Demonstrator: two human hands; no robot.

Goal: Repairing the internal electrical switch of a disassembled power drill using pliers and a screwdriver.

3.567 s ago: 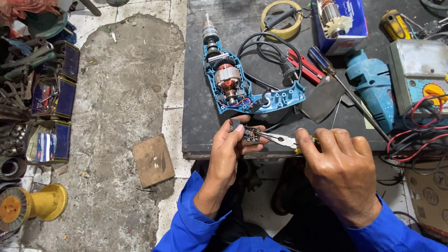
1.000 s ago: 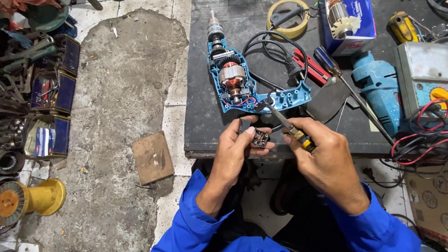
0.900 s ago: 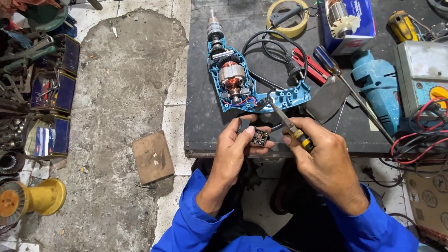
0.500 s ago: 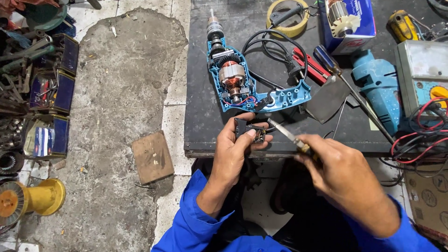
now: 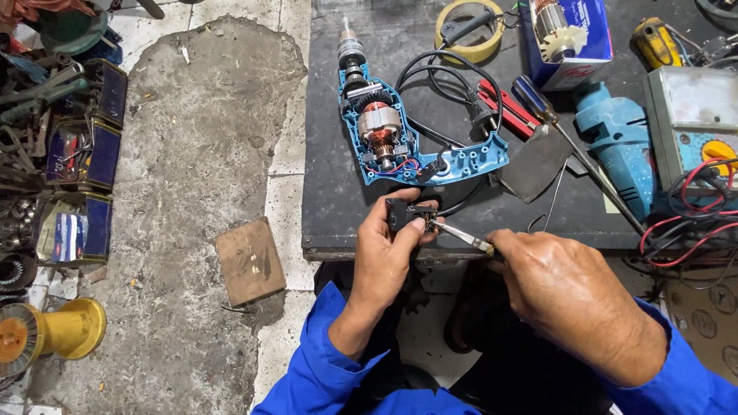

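My left hand point(image 5: 390, 253) pinches a small black switch block point(image 5: 403, 214) just over the near edge of the dark workbench point(image 5: 330, 192). My right hand point(image 5: 573, 296) grips a small screwdriver point(image 5: 461, 234) with a yellowish handle, its metal tip touching the right side of the switch. Wires run from the switch up to an opened blue electric drill half-shell point(image 5: 400, 134), which lies on the bench with its copper-wound motor and chuck exposed. A black power cord point(image 5: 453, 84) loops beside the drill.
On the bench lie a tape roll point(image 5: 467, 34), red-handled pliers point(image 5: 507, 107), a long screwdriver point(image 5: 569, 138), a blue drill cover point(image 5: 619, 146), a box holding an armature point(image 5: 569, 34) and a meter with red leads point(image 5: 696, 131). On the floor lie a wooden block point(image 5: 250, 261), a yellow wire spool point(image 5: 46, 338) and tool trays point(image 5: 77, 154).
My right hand has lowered and drawn back toward me, so the screwdriver now lies flatter with its tip at the switch. The left hand keeps holding the switch in nearly the same spot.
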